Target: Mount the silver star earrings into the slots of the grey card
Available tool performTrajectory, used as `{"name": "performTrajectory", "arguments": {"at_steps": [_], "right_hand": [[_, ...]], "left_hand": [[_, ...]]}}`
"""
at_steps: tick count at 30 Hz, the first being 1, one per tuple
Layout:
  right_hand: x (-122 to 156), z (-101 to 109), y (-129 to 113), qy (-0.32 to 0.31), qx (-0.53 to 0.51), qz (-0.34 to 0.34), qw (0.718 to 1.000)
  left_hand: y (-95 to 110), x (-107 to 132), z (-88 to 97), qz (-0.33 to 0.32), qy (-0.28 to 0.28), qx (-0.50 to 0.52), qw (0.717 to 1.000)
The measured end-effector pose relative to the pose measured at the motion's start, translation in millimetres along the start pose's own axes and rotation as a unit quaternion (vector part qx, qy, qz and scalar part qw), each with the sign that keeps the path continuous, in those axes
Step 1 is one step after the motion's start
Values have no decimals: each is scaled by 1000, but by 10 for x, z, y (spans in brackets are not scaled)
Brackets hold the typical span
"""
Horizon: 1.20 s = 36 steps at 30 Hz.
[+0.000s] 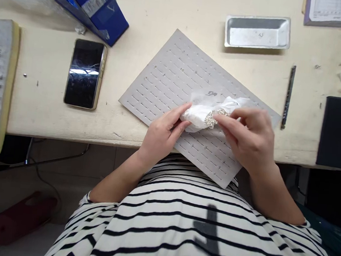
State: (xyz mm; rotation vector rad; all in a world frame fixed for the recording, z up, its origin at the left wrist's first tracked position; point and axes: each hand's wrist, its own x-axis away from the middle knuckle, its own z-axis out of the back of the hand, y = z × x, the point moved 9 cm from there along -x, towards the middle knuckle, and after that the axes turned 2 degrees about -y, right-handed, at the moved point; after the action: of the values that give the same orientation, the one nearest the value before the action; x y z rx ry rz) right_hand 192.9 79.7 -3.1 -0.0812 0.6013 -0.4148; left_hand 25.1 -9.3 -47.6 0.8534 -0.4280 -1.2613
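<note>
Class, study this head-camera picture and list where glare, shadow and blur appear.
Head view: glare streaks across the phone screen and shines on the metal tray; a dark shadow falls on the striped shirt; the left hand, right hand and tissue bundle look sharp, without blur.

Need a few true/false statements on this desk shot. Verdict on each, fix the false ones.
1. The left hand holds a wad of white tissue. True.
2. The right hand's fingers touch a silver rhinestone piece. True.
3. The phone sits on the slotted grey board. False: it lies on the cream desk, left of the board.
4. The metal tray sits on the board. False: it sits on the desk, beyond the board.
</note>
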Motion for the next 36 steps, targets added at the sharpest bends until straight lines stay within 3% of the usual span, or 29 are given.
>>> {"name": "performTrajectory", "arguments": {"at_steps": [4,8,11,15,17,22,25,29,31,33,36], "right_hand": [[18,-25,17,-29,2,-5,1000],[174,42,109,-12,-125,-71,990],[361,32,205,10,-250,-168,953],[533,-62,257,35,-408,-276,870],[528,-54,228,49,-453,-283,844],[482,-1,162,57,-499,-276,820],[505,-3,176,48,-482,-272,832],[476,78,175,25,-296,-198,934],[446,97,149,1,-178,-157,971],[429,102,180,-16,-124,-156,980],[421,162,357,11,-123,-222,967]], "left_hand": [[-14,-3,6,4,-3,2,1000],[-14,-2,8,0,-3,12,1000],[-22,-1,10,6,-2,13,1000],[-21,-2,17,9,1,9,1000],[-28,-1,14,14,0,9,1000],[-24,2,9,15,-2,11,1000],[-16,1,5,13,-4,10,1000],[-20,1,-4,18,-10,4,1000],[-24,2,-7,19,-13,9,1000],[-15,0,-8,13,-19,16,1000],[13,-23,-8,3,-32,28,999]]}}
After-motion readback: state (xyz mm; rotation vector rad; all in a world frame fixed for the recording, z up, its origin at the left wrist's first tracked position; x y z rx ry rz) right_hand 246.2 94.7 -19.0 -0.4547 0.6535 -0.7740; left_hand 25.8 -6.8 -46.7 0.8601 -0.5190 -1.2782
